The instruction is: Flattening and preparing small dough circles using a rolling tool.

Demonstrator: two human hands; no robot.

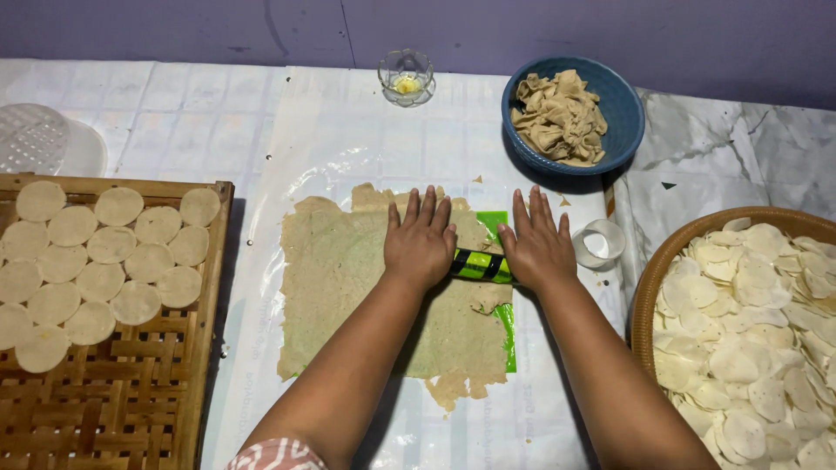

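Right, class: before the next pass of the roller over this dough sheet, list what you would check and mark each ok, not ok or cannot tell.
1. Left hand flat on the green and black roller: ok.
2. Right hand flat on the roller's other end: ok.
3. Dough sheet lying on the green mat: ok; the mat shows at its right edge.
4. Sheet edges even: not ok, ragged at top and bottom.
5. Sheet thickness even: cannot tell.
6. White ring cutter beside the right hand, off the sheet: ok.
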